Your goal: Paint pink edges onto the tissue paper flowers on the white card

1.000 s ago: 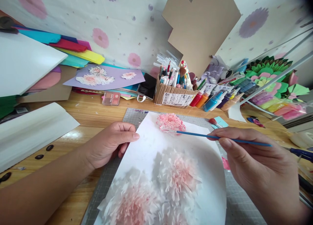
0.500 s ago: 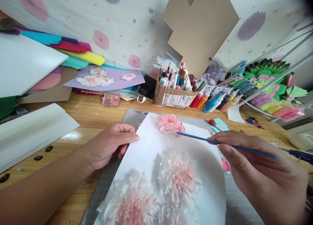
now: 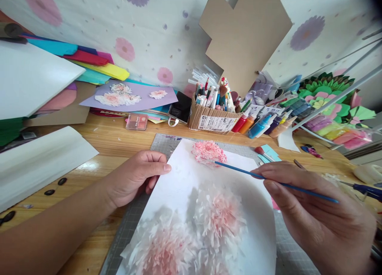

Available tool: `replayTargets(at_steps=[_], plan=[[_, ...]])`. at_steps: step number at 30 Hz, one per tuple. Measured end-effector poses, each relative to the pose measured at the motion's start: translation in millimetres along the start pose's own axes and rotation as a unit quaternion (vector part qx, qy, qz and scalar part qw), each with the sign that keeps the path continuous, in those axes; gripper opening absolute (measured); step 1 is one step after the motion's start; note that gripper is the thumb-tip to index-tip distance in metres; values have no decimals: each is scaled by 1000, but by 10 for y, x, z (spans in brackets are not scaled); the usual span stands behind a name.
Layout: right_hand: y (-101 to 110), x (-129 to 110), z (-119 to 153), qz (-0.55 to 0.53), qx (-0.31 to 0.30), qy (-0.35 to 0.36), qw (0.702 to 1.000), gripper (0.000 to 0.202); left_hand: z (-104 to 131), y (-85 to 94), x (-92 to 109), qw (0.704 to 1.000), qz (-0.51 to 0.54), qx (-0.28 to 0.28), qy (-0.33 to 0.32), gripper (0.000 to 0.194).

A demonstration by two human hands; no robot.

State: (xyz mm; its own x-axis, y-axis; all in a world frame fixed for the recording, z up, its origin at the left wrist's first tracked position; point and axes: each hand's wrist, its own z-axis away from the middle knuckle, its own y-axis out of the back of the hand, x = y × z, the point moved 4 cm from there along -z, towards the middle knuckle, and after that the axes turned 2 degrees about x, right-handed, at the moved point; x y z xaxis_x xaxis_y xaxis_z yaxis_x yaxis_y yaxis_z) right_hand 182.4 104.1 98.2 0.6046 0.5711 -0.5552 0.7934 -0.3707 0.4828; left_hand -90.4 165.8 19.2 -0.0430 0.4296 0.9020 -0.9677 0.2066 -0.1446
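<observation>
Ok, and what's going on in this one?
A person's left hand pinches the left edge of a white sheet, while the right hand holds a thin blue brush, its tip at the small pink flower near the sheet's top. Larger ruffled white flowers with pink centres sit lower on the sheet, which lies over a grey cutting mat. Whether the tip touches the small flower is hard to tell.

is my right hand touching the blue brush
Touching. The head view shows the right hand with its thumb and fingers closed around the handle of the blue brush.
</observation>
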Motion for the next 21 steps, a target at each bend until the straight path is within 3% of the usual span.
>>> replayTargets(at_steps=[10, 21], plan=[[4, -44, -11, 15, -11, -11, 1000, 20, -13, -7, 9, 1000, 3, -4, -8, 32], [89, 44, 8, -21, 29, -34, 999, 23, 1, 2, 4, 1000, -3, 0, -5, 34]])
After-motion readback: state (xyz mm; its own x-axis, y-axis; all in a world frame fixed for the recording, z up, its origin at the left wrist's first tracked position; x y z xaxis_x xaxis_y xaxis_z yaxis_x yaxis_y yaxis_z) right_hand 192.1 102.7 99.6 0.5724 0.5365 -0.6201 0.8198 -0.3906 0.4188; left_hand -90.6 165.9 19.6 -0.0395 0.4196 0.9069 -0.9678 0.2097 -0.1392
